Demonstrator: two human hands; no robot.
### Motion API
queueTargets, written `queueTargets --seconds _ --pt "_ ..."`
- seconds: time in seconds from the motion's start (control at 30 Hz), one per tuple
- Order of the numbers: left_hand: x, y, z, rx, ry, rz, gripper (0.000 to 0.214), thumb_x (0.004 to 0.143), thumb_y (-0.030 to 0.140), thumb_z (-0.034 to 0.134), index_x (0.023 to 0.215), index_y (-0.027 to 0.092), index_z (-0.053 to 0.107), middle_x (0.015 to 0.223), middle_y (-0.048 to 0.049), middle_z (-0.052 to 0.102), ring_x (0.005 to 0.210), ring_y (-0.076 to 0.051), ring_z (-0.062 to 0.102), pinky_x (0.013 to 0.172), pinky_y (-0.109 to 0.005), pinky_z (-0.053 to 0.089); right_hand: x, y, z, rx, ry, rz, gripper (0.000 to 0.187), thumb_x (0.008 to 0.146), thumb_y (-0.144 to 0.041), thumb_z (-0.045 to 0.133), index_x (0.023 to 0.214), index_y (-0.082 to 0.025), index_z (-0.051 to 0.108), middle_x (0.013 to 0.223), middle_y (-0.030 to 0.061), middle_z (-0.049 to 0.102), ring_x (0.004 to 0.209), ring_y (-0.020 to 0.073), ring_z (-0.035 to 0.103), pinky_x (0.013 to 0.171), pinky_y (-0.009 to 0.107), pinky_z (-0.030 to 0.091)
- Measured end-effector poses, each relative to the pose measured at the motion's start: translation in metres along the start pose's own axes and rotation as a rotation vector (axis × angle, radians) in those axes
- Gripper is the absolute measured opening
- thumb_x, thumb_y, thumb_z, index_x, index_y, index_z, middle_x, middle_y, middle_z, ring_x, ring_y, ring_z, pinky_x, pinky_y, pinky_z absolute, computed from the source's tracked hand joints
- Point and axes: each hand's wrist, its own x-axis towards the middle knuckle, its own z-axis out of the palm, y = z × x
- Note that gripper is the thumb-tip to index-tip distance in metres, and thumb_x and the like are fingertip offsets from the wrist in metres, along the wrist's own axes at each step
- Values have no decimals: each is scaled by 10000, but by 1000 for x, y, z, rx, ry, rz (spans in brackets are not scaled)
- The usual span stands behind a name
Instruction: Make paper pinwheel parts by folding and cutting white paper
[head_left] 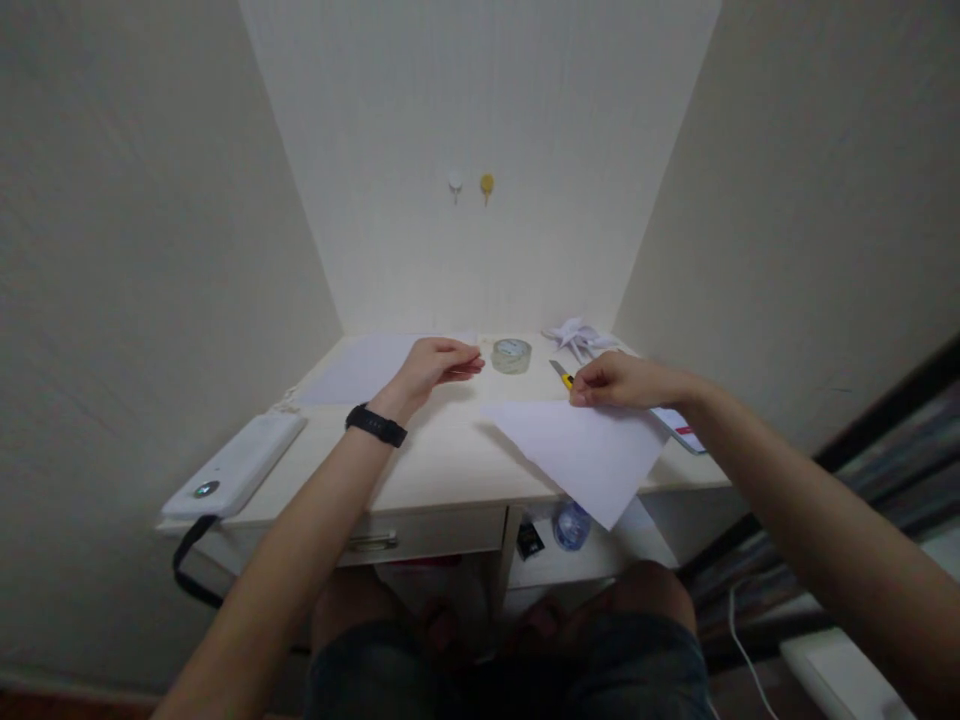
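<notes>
A sheet of white paper (585,450) is pinched at its upper edge by my right hand (611,380). One corner of the sheet hangs over the desk's front edge. My left hand (442,368), with a black band on its wrist, hovers over the desk with thumb and fingers closed together. Whatever its fingertips may hold is too small to make out. Just right of those fingertips sits a roll of clear tape (511,357). Beside my right hand lies a yellow utility knife (562,374), its far end covered by the fingers.
More white paper (360,365) lies at the back left. A folded paper shape (576,336) stands at the back right. A white box-like device (236,468) with a black strap occupies the left edge; a phone-like object (681,430) is partly hidden at right. Walls enclose the desk.
</notes>
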Motion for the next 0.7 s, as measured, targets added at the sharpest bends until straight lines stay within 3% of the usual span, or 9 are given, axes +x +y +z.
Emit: queueTargets --seconds 0.13,0.2,0.4,0.7 --pt "-12 23 33 484 -530 48 278 772 393 741 814 121 775 806 -83 732 760 -164 639 705 -277 484 7 -26 6 -113 -76 -67 243 787 -367 588 774 -154 704 699 28 651 670 153 535 640 271 383" --pt "-15 24 48 649 -628 84 266 756 371 729 747 108 767 659 -36 652 632 -131 551 602 -259 404 12 -36 11 -147 -70 -94 206 787 -308 570 759 -151 701 683 23 646 653 148 525 637 269 372" --pt "-25 18 61 660 -620 98 196 711 287 675 645 107 715 525 28 463 520 -87 372 518 -261 254 15 -42 21 -198 -8 -99 121 728 -167 567 717 -152 687 655 13 638 636 140 525 635 259 362" --pt "-44 13 42 527 -559 16 175 697 273 682 669 107 729 528 14 505 522 -89 400 510 -240 306 3 -32 16 -242 20 -85 122 736 -185 563 732 -160 683 680 18 650 648 142 516 647 264 356"
